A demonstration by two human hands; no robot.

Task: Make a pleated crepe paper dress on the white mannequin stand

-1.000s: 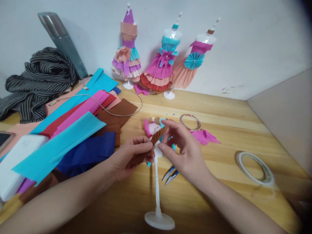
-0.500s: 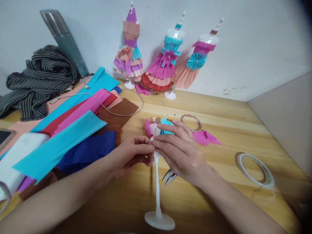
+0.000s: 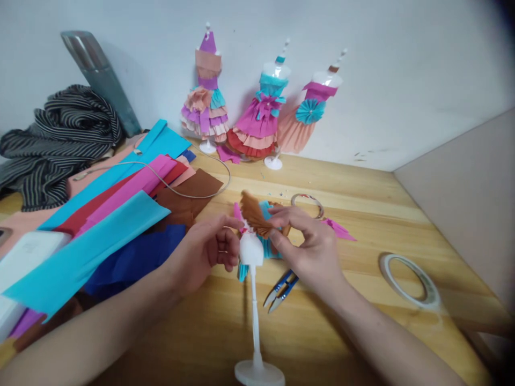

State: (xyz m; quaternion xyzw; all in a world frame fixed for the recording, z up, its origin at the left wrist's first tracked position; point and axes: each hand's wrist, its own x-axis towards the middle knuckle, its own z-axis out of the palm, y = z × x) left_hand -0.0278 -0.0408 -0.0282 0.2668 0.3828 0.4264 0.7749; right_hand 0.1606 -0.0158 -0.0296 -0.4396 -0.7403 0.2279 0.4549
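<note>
A small white dress-form mannequin (image 3: 251, 251) on a thin stand with a round base (image 3: 259, 373) leans away from me, pink paper at its upper part. My right hand (image 3: 308, 241) pinches a pleated brown paper piece (image 3: 254, 213) between thumb and fingers, just over the mannequin. On the mannequin's left side, my left hand (image 3: 207, 252) has a fingertip close to the pink paper, its other fingers loosely curled with nothing in them. Turquoise paper (image 3: 266, 248) shows partly behind the mannequin and right hand. Blue-handled thread snips (image 3: 281, 291) lie below my right hand.
Three dressed mannequins (image 3: 207, 102) stand against the wall. Coloured paper sheets (image 3: 96, 246), a cable (image 3: 189, 196), a striped cloth (image 3: 76, 128) and a bottle (image 3: 100, 80) are at left. Tape rolls (image 3: 410, 281) and a magenta scrap (image 3: 340, 229) are at right.
My hands have moved apart, uncovering the mannequin's white lower body. The brown pleated paper now shows in my right hand. More of the snips is visible, and the view has shifted slightly.
</note>
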